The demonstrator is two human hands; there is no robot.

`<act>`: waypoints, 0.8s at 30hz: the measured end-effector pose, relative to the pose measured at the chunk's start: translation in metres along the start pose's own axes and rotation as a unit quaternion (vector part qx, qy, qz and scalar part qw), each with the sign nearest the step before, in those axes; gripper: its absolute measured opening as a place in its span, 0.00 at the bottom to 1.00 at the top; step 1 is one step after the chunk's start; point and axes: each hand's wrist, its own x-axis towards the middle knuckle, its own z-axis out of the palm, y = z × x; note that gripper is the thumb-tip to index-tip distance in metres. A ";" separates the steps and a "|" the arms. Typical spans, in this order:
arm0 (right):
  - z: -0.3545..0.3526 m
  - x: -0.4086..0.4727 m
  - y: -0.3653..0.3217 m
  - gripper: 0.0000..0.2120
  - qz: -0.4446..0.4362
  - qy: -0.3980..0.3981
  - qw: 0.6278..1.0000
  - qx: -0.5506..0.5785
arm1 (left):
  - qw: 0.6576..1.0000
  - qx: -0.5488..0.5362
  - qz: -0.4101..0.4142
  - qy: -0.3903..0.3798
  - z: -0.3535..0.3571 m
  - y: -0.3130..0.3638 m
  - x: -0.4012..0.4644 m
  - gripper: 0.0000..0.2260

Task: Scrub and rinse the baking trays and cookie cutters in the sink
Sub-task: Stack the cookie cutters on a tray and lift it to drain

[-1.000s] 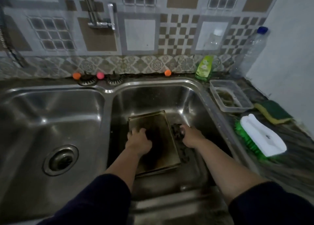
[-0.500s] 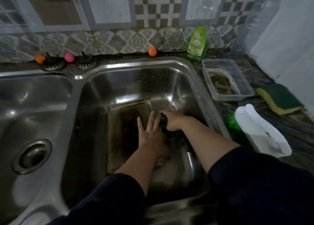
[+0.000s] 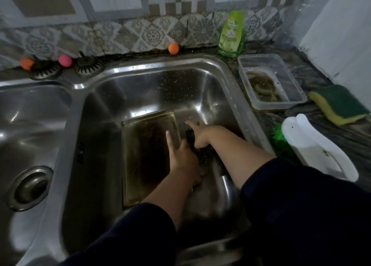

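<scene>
A dark, stained rectangular baking tray [image 3: 148, 151] lies flat on the floor of the right sink basin [image 3: 160, 65]. A clump of dark cookie cutters [image 3: 203, 155] sits just right of the tray. My left hand [image 3: 180, 157] lies over the tray's right edge with one finger straight, its other fingers against the clump. My right hand [image 3: 199, 135] reaches in from the right and curls down over the cutters, gripping them. The basin floor under my forearms is hidden.
The left basin has a round drain [image 3: 30, 187]. On the right counter stand a green soap bottle [image 3: 231, 35], a clear plastic container [image 3: 271, 85], a green-yellow sponge [image 3: 339, 105] and a white scrub brush [image 3: 313, 149]. Two sink strainers [image 3: 87, 69] and small balls [image 3: 173, 48] line the back ledge.
My left hand slid from the middle of the tray to its right edge, against the cutters. My right hand stayed on the dark clump. The view moved closer and to the right.
</scene>
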 end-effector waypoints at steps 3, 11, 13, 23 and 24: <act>0.003 0.008 -0.003 0.42 0.020 0.004 1.000 -0.010 | 0.999 -0.033 0.000 -0.012 0.000 0.003 -0.004 0.24; 0.014 0.004 -0.003 0.33 0.016 0.066 0.995 -0.074 | 0.996 -0.087 0.006 0.018 0.004 0.004 -0.007 0.11; 0.012 0.002 -0.002 0.28 0.016 0.050 0.999 -0.014 | 0.988 -0.149 -0.001 0.044 0.003 0.001 -0.007 0.10; -0.039 -0.052 0.000 0.33 0.055 0.039 0.949 0.308 | 0.890 -0.441 0.021 0.109 -0.012 -0.046 -0.014 0.14; -0.043 -0.056 -0.003 0.33 0.049 0.050 0.940 0.333 | 0.878 -0.464 0.015 0.118 -0.013 -0.052 -0.016 0.13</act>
